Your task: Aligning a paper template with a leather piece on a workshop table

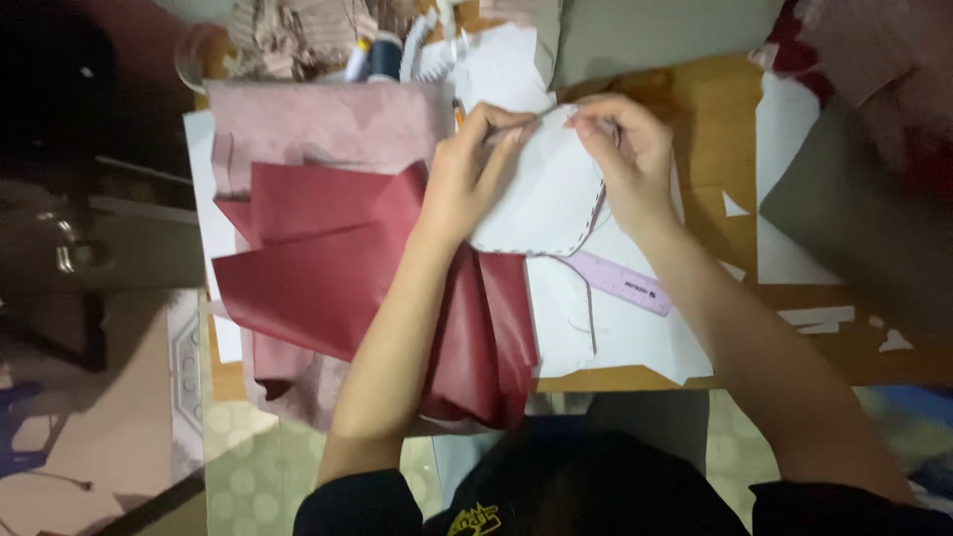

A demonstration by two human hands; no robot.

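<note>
**Both hands pinch a rounded white piece over red fabric**

Head view: the left hand (467, 179) and the right hand (625, 159) meet at the top edge of a rounded white piece (544, 199) with a stitched or dotted border. The fingers of each hand are closed in a pinch on that edge, and the piece is held just above the wooden tabletop (715, 129). Whether a needle or thread sits between the fingertips cannot be told. Below the left forearm lies folded dark red fabric (318, 268), partly over a paler pink cloth (328, 124). A lilac ruler (620, 281) rests on white paper (615, 337) just under the piece. Thread spools (382, 55) stand at the far edge, and grey fabric (844, 199) lies to the right.
</note>
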